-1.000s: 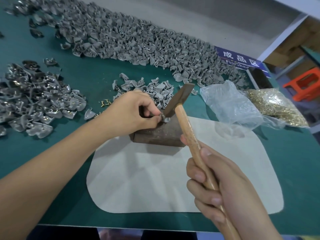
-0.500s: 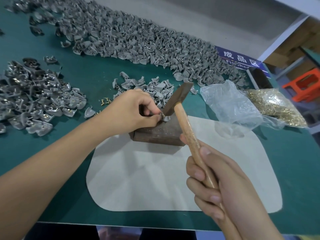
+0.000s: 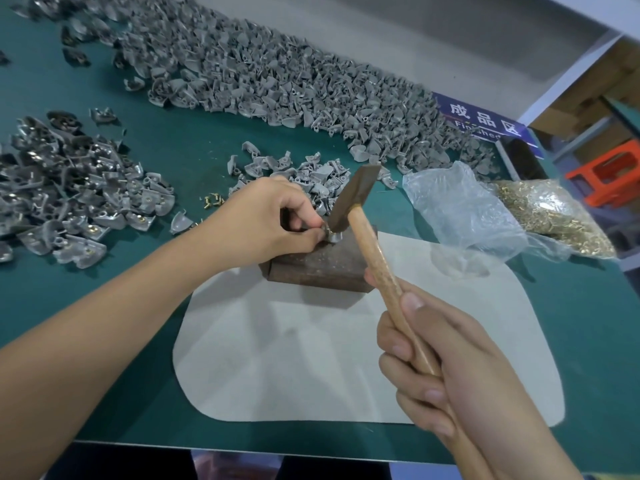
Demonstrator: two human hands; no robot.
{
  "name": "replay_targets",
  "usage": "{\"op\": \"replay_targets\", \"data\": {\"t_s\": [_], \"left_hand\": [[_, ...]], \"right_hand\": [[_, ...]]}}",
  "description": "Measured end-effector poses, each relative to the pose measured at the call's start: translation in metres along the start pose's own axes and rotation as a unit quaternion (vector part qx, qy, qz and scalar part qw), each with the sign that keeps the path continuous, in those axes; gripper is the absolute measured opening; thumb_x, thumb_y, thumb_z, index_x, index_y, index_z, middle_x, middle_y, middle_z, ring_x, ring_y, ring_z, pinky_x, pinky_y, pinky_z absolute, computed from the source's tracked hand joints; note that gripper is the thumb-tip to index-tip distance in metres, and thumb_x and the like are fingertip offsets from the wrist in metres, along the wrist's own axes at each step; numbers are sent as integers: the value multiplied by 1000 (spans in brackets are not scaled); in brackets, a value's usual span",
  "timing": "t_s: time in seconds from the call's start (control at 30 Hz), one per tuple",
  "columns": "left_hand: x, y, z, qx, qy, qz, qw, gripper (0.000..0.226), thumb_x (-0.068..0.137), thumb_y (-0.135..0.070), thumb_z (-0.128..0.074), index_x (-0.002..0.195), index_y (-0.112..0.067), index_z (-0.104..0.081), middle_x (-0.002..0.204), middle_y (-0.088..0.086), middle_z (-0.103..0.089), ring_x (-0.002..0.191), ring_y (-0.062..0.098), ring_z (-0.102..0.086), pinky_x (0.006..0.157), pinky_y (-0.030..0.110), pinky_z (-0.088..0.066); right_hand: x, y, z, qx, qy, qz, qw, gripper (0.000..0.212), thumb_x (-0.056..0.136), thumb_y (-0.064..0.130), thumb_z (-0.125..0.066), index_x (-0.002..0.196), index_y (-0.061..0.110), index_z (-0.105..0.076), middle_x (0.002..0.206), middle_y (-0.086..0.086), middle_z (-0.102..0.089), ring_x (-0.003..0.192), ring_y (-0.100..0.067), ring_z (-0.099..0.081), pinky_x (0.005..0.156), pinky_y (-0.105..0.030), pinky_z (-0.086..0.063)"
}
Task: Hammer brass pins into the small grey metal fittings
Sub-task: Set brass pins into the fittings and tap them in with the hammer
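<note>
The left hand (image 3: pixel 263 220) pinches a small grey fitting (image 3: pixel 333 236) on the dark metal block (image 3: pixel 318 266). The right hand (image 3: pixel 450 368) wraps its grip around the hammer (image 3: pixel 367 220), whose head touches the fitting on the tabletop (image 3: pixel 194 147).

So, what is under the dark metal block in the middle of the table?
The dark metal block sits on the far edge of a pale beige mat, which lies on the green table. Whether anything lies between block and mat is hidden.
</note>
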State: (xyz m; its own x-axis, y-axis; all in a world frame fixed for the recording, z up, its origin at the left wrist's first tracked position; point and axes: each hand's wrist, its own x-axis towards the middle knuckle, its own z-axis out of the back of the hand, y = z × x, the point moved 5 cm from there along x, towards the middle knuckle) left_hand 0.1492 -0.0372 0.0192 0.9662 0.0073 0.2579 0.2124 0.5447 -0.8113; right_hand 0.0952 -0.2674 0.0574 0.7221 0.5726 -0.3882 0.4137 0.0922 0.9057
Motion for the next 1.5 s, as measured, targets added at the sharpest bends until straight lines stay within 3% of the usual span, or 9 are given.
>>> {"op": "replay_targets", "data": {"t_s": [0.13,0.23,0.37,0.5,0.87,1.0,1.17,1.33,1.5], "left_hand": [[0,1,1,-1,-2,0,1000,14,82,-23,-84,72,-29,-75,66,-11,-59,80,10,-56,73,29,-47],[0,1,1,-3,-4,-3,1000,18,81,-23,-85,71,-33,-74,66,-11,-59,80,10,-56,73,31,-47],[1,1,1,-2,-4,-4,1000,15,82,-25,-84,72,-33,-75,66,-11,-59,79,9,-56,72,28,-47],[1,1,0,-4,-1,-4,1000,11,81,-25,-84,73,-27,-76,67,-10,-60,77,8,-56,71,29,-46],[1,-1,1,-14,1,-4,1000,26,82,-23,-85,69,-40,-70,65,-11,-59,77,9,-56,72,27,-47],[1,0,1,-6,1,1,1000,20,81,-24,-84,68,-31,-71,66,-11,-60,77,8,-58,72,29,-48],[1,1,0,-1,2,-11,1000,24,82,-22,-84,64,-19,-69,64,-12,-61,81,6,-65,75,23,-47],[2,-1,0,-3,3,-10,1000,25,82,-22,-84,66,-35,-71,64,-11,-61,76,11,-59,71,25,-47],[2,1,1,1,1,-4,1000,30,82,-23,-84,62,-35,-65,63,-13,-59,74,9,-58,71,18,-40]], "right_hand": [[0,5,-1,3,1,24,1000,34,95,38,-53,119,27,-75,70,0,-43,42,-7,-25,40,-12,-28],[1,3,0,0,5,13,1000,28,95,36,-53,105,28,-77,71,-1,-43,41,-8,-25,40,-12,-28],[1,0,-1,11,7,33,999,36,97,37,-51,124,28,-73,70,0,-43,41,-7,-25,40,-13,-29],[1,-2,1,-10,8,9,1000,36,94,37,-52,122,30,-75,69,0,-44,41,-7,-25,40,-13,-28],[0,2,-1,-14,-5,50,999,38,96,37,-50,127,31,-72,68,-1,-43,40,-8,-25,42,-14,-30],[1,-3,-2,-46,3,20,999,41,94,38,-52,130,39,-71,68,-1,-45,41,-10,-26,40,-14,-30],[0,-3,-6,-54,5,45,998,40,97,40,-51,132,40,-69,68,0,-44,41,-9,-26,41,-14,-30],[-1,-1,-7,-53,-16,63,996,41,96,39,-50,132,40,-69,67,0,-44,40,-9,-25,43,-14,-32],[1,-2,-10,-76,-5,43,996,40,96,39,-50,130,42,-70,69,0,-44,42,-11,-25,41,-15,-30]]}}
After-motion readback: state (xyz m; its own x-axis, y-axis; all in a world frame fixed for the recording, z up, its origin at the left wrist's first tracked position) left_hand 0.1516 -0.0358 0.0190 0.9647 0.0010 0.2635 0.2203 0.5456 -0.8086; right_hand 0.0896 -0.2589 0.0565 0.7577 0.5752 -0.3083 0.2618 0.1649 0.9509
